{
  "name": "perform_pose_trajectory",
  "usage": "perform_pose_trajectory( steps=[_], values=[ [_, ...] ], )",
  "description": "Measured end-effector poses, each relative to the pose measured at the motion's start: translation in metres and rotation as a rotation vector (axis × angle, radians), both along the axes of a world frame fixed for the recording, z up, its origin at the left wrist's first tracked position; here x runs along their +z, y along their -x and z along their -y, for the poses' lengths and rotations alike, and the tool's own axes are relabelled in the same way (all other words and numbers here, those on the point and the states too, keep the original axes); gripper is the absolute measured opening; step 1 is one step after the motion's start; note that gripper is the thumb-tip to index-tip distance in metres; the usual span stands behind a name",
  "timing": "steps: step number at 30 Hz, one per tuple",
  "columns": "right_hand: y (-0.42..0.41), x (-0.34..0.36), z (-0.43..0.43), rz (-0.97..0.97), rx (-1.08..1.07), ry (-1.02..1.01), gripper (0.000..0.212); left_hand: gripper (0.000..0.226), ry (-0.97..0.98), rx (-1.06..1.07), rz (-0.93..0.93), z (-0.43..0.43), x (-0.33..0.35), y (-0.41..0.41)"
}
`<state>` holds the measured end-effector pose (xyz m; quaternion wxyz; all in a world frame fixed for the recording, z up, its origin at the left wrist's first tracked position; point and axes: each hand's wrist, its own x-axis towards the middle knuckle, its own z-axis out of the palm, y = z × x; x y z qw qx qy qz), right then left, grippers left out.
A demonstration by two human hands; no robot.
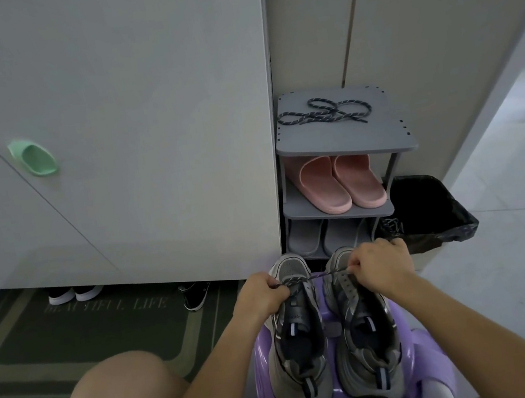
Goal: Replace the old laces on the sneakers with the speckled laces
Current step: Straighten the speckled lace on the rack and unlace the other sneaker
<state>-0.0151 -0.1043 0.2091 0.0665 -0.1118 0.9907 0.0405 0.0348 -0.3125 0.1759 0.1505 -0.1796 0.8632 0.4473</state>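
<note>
Two sneakers are sitting side by side on a purple stool (422, 362), toes pointing away. Left hand (263, 295) and right hand (382, 266) are each pinching one end of a speckled lace (319, 277), fingers curled tight, pulling it taut across the left sneaker (298, 355) near its toe. The right sneaker (369, 345) is showing bare eyelets. A second lace (325, 112) is lying coiled on top of the rack (348, 146).

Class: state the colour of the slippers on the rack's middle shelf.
The slippers are pink; head view.
</note>
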Motion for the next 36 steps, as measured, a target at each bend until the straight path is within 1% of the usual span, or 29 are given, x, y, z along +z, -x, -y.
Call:
perform_pose_trajectory(
  steps=[4,6,8,9,11,13,16,18,20,22,23,25,26,28,30,32,34,36],
  values=[
    [-0.005,0.006,-0.001,-0.015,0.032,0.017,0.023,0.027,0.088,0.005,-0.034,-0.002,-0.001,-0.001],
    [-0.008,0.012,-0.007,-0.029,0.028,0.025,0.024,0.028,0.071,0.043,-0.059,0.000,0.000,0.001],
    [-0.011,0.021,-0.016,-0.047,0.004,0.038,0.023,0.028,0.009,0.128,-0.056,0.007,0.003,0.004],
    [-0.012,0.026,-0.020,-0.053,-0.009,0.059,0.019,0.029,-0.027,0.152,-0.027,0.011,0.004,0.006],
    [-0.012,0.038,-0.027,-0.031,-0.040,0.126,0.012,0.028,-0.099,0.128,0.084,0.018,0.006,0.006],
    [-0.010,0.049,-0.031,0.037,-0.064,0.170,0.013,0.030,-0.117,0.067,0.193,0.022,0.008,0.004],
    [-0.010,0.071,-0.030,0.123,-0.064,0.226,0.024,0.042,-0.022,0.019,0.199,0.026,0.006,0.001],
    [-0.011,0.086,-0.030,0.173,-0.056,0.295,0.027,0.046,0.128,-0.015,0.191,0.028,0.003,-0.004],
    [-0.014,0.100,-0.026,0.224,-0.052,0.396,0.022,0.048,0.250,-0.032,0.138,0.027,-0.001,-0.010],
    [-0.017,0.110,-0.019,0.261,-0.080,0.559,0.011,0.039,0.266,-0.033,-0.024,0.020,0.006,-0.014],
    [-0.018,0.113,-0.015,0.288,-0.114,0.674,0.005,0.030,0.229,-0.027,-0.117,0.014,0.014,-0.014],
    [-0.021,0.114,-0.008,0.373,-0.198,0.921,0.007,0.017,0.107,-0.072,-0.246,-0.002,0.034,-0.012],
    [-0.021,0.111,-0.005,0.413,-0.226,1.020,0.008,0.017,0.032,-0.121,-0.273,-0.011,0.042,-0.013],
    [-0.020,0.102,-0.001,0.478,-0.251,1.146,0.009,0.025,-0.134,-0.201,-0.267,-0.029,0.055,-0.015],
    [-0.019,0.091,0.003,0.540,-0.254,1.239,0.012,0.027,-0.251,-0.244,-0.267,-0.042,0.060,-0.017],
    [-0.019,0.081,0.006,0.571,-0.252,1.306,0.014,0.022,-0.326,-0.261,-0.281,-0.049,0.060,-0.017],
    [-0.016,0.074,0.007,0.541,-0.241,1.324,0.016,0.019,-0.312,-0.227,-0.289,-0.048,0.060,-0.014],
    [-0.010,0.071,0.007,0.460,-0.198,1.276,0.018,0.021,-0.302,-0.190,-0.259,-0.044,0.061,-0.012]
  ],
)
